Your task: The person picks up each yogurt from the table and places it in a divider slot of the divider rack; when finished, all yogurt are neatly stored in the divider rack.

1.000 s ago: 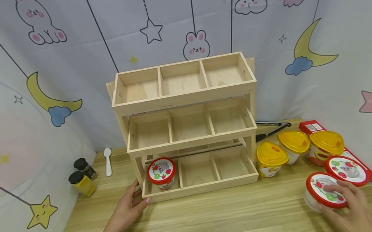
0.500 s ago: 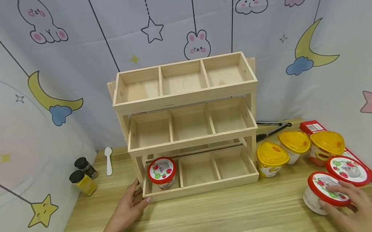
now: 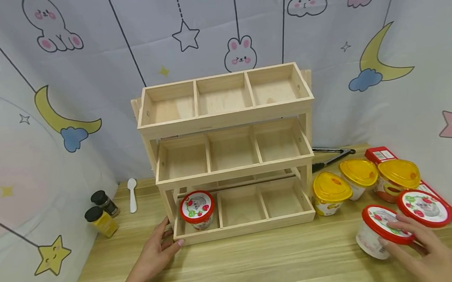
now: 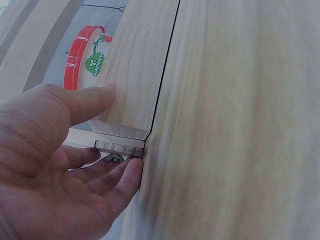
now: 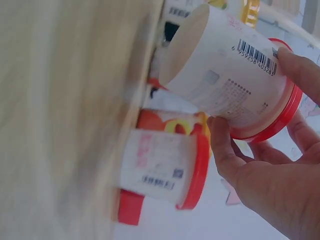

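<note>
My right hand (image 3: 427,249) grips a white tub with a red lid (image 3: 377,235) by its lid end. The tub is tilted and raised off the table, its underside showing in the right wrist view, where a barcode (image 5: 256,57) faces the camera. My left hand (image 3: 153,255) pinches the lower left corner of a three-tier wooden rack (image 3: 241,232), thumb on the front board and fingers at the side near a wing nut (image 4: 115,158). Another red-lidded tub (image 3: 197,209) sits in the left compartment of the bottom tier. A third red-lidded tub (image 3: 424,207) stands just beyond my right hand.
Several yellow-lidded tubs (image 3: 331,190) stand right of the rack, beside a long red box (image 3: 382,153) and black tongs (image 3: 331,157). At left lie a white spoon (image 3: 132,197) and two small jars, one yellow (image 3: 102,222) and one dark (image 3: 105,203). A printed curtain (image 3: 210,36) hangs behind.
The red-lidded tub in my right hand has risen and moved left, tilting further, away from the other tub there. My left hand keeps its hold on the rack.
</note>
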`<action>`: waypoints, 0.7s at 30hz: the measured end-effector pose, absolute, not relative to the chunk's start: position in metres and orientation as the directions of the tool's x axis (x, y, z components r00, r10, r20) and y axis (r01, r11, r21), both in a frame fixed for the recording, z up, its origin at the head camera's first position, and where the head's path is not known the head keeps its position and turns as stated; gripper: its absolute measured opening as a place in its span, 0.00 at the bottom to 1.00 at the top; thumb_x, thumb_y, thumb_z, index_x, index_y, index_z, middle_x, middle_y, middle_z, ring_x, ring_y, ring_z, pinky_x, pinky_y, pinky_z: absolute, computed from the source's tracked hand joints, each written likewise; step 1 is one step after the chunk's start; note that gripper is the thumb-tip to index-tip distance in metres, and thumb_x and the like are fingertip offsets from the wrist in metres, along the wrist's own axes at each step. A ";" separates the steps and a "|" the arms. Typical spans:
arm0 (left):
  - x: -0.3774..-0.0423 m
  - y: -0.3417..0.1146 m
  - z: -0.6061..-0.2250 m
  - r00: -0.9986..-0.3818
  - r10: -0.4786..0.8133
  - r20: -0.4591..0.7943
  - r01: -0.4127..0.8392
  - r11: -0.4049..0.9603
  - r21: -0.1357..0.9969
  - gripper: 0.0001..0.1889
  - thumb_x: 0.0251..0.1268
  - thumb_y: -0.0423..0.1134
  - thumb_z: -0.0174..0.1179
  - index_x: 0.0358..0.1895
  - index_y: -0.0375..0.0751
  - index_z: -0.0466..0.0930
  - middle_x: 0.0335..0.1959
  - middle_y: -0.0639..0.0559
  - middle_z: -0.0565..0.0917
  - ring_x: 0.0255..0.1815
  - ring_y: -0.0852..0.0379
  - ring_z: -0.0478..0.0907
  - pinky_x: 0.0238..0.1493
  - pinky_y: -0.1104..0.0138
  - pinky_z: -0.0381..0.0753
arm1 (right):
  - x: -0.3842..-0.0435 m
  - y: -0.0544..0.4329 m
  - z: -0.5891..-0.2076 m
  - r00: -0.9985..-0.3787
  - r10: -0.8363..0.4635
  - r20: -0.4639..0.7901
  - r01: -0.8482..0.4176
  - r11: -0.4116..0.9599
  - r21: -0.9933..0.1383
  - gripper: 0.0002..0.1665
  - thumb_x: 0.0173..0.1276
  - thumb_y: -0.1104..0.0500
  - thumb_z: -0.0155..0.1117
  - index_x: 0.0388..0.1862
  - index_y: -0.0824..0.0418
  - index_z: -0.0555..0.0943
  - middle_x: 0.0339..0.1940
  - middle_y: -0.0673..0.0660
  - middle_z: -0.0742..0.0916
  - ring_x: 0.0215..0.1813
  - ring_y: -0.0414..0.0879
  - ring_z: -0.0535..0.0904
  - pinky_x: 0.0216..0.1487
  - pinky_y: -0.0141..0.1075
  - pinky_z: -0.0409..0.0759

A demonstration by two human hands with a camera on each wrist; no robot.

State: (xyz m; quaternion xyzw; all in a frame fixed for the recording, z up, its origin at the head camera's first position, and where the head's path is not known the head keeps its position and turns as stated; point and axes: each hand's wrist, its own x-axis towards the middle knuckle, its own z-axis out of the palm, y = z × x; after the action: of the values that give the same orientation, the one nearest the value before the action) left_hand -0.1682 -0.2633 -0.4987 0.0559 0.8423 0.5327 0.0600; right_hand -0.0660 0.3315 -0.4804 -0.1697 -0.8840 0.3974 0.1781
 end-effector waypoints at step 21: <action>-0.166 -0.263 -0.495 -0.987 0.157 -0.028 0.045 0.442 0.896 0.47 0.76 0.33 0.67 0.87 0.29 0.45 0.86 0.25 0.54 0.78 0.25 0.71 0.67 0.59 0.90 | -0.092 0.263 -0.444 -0.914 0.122 0.386 -0.260 0.554 -0.791 0.23 0.68 0.66 0.79 0.61 0.58 0.86 0.72 0.33 0.80 0.66 0.20 0.73 0.60 0.07 0.76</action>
State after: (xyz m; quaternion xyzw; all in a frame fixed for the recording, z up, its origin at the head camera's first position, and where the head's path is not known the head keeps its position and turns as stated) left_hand -0.1660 -0.2626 -0.4946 0.0594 0.8475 0.5248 0.0534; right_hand -0.0920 0.2630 -0.4442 0.0403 -0.8578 0.4704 0.2029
